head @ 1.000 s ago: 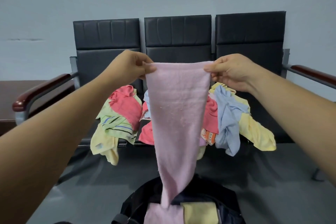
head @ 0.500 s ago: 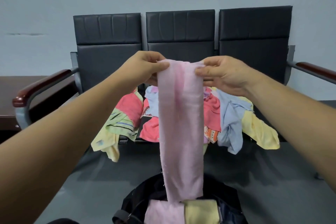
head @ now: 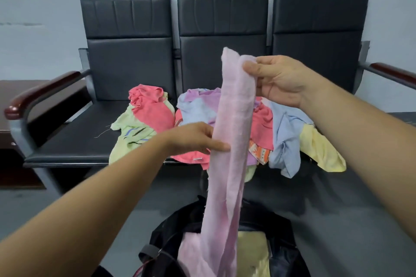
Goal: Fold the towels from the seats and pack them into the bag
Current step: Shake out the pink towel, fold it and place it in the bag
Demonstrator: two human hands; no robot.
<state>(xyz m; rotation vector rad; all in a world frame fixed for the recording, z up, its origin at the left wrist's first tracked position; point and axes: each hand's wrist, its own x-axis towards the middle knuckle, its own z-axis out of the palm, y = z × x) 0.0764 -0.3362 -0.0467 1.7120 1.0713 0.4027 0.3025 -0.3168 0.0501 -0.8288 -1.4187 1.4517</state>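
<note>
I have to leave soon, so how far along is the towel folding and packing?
It looks early. Done: one folded pale yellow towel lies in the open black bag. In hand: a long pink towel, doubled lengthwise, pinched at the top by the right hand and midway by the left hand. Left: a heap of loose coloured towels on the black padded seats, none folded.
</note>
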